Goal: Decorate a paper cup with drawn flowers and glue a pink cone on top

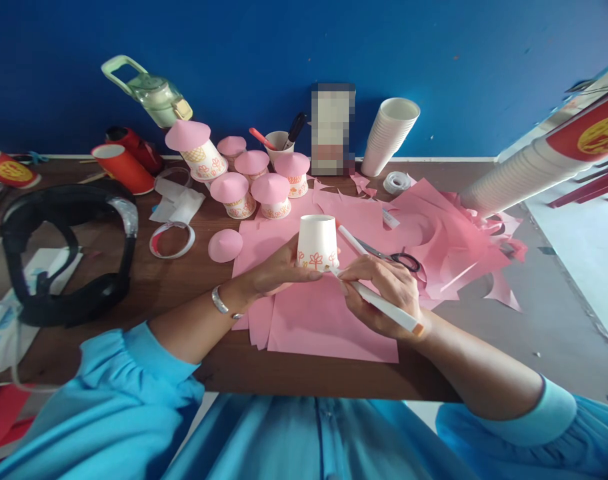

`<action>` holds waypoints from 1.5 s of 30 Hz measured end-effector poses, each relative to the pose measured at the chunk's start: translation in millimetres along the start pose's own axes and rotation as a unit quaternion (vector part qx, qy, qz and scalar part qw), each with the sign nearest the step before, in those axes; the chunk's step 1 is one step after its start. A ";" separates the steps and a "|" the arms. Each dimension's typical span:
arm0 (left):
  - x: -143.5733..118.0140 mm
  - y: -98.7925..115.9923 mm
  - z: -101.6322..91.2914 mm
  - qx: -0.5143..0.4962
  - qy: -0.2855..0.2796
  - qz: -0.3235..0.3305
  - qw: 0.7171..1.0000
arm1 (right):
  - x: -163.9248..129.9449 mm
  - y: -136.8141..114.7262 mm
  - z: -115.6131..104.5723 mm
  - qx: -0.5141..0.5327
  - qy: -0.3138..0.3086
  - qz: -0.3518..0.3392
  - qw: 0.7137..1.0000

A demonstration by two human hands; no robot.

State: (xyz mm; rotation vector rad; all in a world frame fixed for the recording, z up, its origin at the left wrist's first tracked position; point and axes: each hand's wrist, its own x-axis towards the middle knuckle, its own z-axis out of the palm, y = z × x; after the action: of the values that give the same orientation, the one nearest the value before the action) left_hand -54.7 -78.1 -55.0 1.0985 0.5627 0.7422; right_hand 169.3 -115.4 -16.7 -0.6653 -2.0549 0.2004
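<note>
The left hand is gripping a paper cup from the left, its thumb lying along the cup's lower edge and its other fingers mostly hiding. The cup is resting base-up between the hands, above the pink paper, orange flowers showing near its rim. To its right, the right hand is clamping a white marker, whose tip is pointing at that edge; whether it is touching, I cannot tell.

Far left of the left hand, a red cup is running out of view. Beyond the left hand, cone-topped cups are overlapping, the rearmost mostly hiding. Beyond the gap between the hands, pixelation is masking an upright object. Far right of the right hand, a cup stack is running past the edge.
</note>
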 end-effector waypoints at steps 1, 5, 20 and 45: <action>0.1 -0.3 -0.2 -0.002 -0.002 0.001 1.000 | -0.1 0.4 0.0 -0.001 0.001 0.001 1.000; 0.0 3.9 3.2 -0.009 -0.012 0.005 1.000 | -0.9 1.7 -0.3 -0.008 0.003 0.005 1.000; -1.7 11.9 8.7 0.014 0.013 -0.012 1.000 | -0.4 -1.5 -0.8 0.002 -0.015 0.015 1.000; -1.2 5.4 3.5 0.033 0.007 -0.013 0.999 | -0.1 -0.2 -1.2 -0.007 -0.009 0.004 1.000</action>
State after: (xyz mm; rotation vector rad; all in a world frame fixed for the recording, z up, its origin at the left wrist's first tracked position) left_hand -54.3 -79.6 -48.6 1.1456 0.6152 0.7138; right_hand 170.2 -115.7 -16.1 -0.6835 -2.0728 0.1975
